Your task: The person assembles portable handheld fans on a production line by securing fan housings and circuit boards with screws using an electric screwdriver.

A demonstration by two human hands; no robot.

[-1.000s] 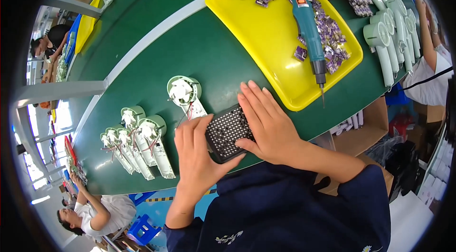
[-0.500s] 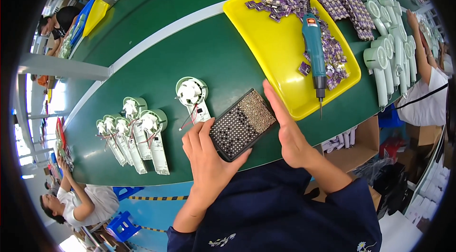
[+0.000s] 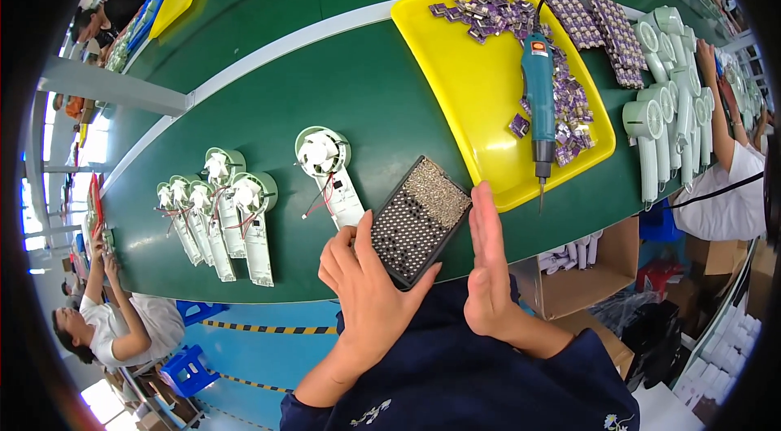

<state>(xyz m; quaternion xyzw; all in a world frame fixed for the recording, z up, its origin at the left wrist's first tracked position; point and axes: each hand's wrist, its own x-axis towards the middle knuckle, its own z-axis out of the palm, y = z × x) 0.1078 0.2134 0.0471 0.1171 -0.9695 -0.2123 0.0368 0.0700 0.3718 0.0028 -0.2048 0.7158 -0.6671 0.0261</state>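
Left hand (image 3: pixel 370 293), one: palm down, fingers and thumb half-curled about the near end of a black tray (image 3: pixel 411 232), which it has hold of; right hand (image 3: pixel 488 276), one: on edge, fingers straight and together, grasping nothing, just beside the tray's right side, contact impossible to tell from here; black tray, one, between the hands above the green worktop (image 3: pixel 390 97), small metal screws (image 3: pixel 435 191) heaped at its far end, uncounted; opened fan housing (image 3: pixel 342 197), one alone; clustered fan housings (image 3: pixel 257 244), five, farther left; yellow tray (image 3: pixel 464 93), one; electric screwdriver (image 3: pixel 538 93), one, lying across it; loose purple boards (image 3: pixel 573 102), too many to count; board panels (image 3: pixel 616 39), two, beyond.
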